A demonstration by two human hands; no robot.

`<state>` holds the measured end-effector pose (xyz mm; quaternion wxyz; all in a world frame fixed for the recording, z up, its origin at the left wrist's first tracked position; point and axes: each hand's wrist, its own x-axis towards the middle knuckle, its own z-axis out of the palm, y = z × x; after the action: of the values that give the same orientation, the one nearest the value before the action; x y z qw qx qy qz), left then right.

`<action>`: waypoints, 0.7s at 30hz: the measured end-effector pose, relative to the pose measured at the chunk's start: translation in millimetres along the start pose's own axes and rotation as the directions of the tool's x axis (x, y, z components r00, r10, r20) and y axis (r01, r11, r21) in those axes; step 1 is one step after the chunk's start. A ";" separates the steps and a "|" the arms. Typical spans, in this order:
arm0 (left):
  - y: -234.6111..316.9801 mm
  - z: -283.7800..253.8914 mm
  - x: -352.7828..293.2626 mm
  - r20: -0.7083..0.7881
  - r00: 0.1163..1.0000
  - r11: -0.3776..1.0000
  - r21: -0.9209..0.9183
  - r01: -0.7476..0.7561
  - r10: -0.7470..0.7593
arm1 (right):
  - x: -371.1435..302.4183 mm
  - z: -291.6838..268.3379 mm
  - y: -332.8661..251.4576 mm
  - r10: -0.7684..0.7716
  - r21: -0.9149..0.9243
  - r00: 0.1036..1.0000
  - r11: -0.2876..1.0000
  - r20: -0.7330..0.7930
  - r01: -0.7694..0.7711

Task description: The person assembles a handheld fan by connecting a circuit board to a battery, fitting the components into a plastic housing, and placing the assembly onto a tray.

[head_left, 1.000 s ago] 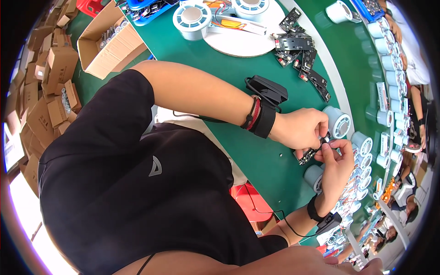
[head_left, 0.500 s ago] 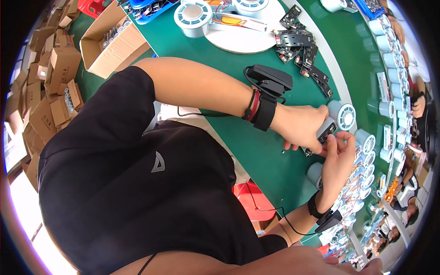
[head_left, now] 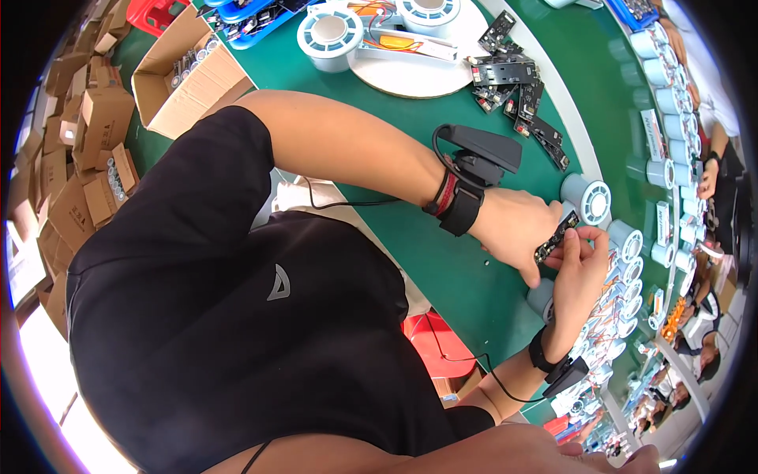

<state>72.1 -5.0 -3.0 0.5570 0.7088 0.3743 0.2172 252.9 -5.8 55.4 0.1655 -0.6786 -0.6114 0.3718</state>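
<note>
My left hand [head_left: 517,229] reaches across the table from the upper left, its fingers closed around a pale grey casing [head_left: 568,208] that it mostly hides. A narrow black circuit board [head_left: 557,238] lies along the casing, beside the left fingers. My right hand [head_left: 582,265], from below, pinches the board's edge between thumb and fingertips. Just beyond the left fingertips stands a pale blue round fan housing [head_left: 587,197]. A second round housing [head_left: 542,299] sits between my right wrist and the table edge, partly covered.
Loose circuit boards [head_left: 505,73] lie near a white round disc [head_left: 422,83] bearing fan units. Rows of fan housings with wires [head_left: 612,316] crowd the right. A cardboard box [head_left: 189,91] stands left of the green table [head_left: 442,276]; a red stool [head_left: 436,347] is below. Other people work beyond.
My left hand has turned, with its thumb lower, and covers more of the casing. The circuit board shows more of its face. My right hand keeps its pinch, almost in place.
</note>
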 end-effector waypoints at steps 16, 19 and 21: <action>1.0 -14.3 8.2 -0.044 0.997 0.984 -0.172 0.056 -0.065 | 42.5 1.6 -18.3 0.055 -0.349 0.996 0.937 0.071 -0.027; -3.7 3.3 14.2 -0.337 0.936 0.995 0.011 -0.103 0.100 | 83.0 -18.1 -36.1 0.023 -0.422 0.996 0.907 0.084 0.014; 3.6 3.6 10.4 -0.279 0.953 0.987 0.140 -0.082 0.119 | 138.3 -41.4 -38.0 -0.092 -0.550 0.992 0.825 0.090 0.126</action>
<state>82.3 0.4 -1.8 0.4389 0.7220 0.4275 0.3214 252.0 143.1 67.1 -0.0355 -0.6501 -0.7353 0.1884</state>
